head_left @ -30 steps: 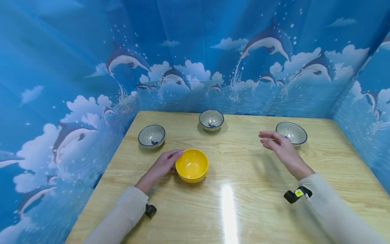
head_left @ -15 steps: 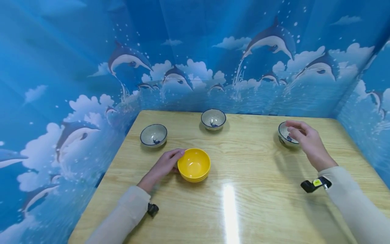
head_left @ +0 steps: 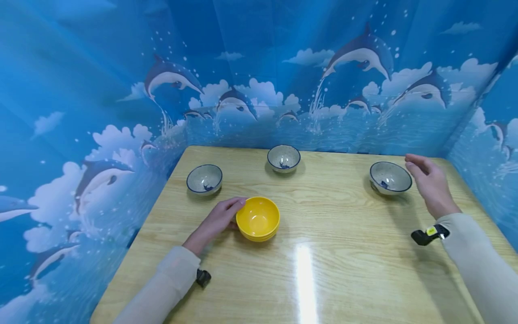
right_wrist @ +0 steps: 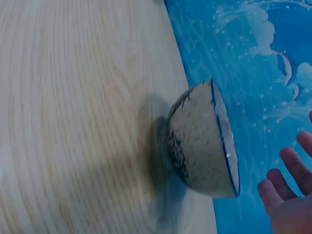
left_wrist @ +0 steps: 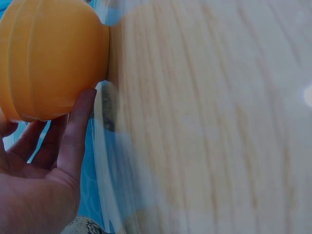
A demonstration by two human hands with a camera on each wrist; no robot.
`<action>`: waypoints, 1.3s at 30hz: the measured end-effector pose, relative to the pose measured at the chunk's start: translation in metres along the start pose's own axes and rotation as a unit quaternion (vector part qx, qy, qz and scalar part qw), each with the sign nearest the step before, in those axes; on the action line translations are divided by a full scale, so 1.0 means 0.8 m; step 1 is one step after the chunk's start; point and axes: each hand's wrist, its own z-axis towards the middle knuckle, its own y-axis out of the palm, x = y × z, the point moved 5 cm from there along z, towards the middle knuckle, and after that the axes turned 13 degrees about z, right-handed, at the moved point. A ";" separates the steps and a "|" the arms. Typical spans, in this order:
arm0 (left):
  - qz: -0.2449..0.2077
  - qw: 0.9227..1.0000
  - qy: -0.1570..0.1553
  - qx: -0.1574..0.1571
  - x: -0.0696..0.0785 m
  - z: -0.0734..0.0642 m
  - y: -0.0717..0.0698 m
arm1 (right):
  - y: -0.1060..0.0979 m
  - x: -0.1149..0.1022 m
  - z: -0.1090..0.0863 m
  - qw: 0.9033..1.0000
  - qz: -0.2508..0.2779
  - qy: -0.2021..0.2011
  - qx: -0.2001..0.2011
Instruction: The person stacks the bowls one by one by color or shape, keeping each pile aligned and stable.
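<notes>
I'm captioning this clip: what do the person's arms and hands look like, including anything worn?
The left sleeve and right sleeve are long, plain and pale. The left hand and right hand wear no gloves. Small black devices sit at the left wrist and right wrist; the right one bears a yellow patch, its marking too small to read.

A small yellow label on the black device at my right cuff carries dark marks, too tiny for me to read. Near my right hand, a pale bowl shows a dark pattern on its outer side, in which I can make out no lettering. Across the head and both wrist views, no word, brand or number is legible to me.
</notes>
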 end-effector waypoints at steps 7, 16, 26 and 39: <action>-0.002 1.000 0.000 -0.001 0.000 0.000 0.000 | -0.011 0.017 0.011 1.000 -0.008 0.007 0.005; -0.001 1.000 -0.011 -0.002 -0.001 0.000 -0.001 | -0.008 0.041 0.021 0.999 0.025 0.025 -0.025; 0.003 1.000 -0.007 -0.002 -0.002 0.001 -0.001 | 0.000 0.057 0.026 0.996 0.049 0.056 -0.056; -0.009 1.000 0.006 -0.006 -0.005 0.004 -0.001 | 0.012 0.071 0.022 0.989 0.092 0.089 -0.080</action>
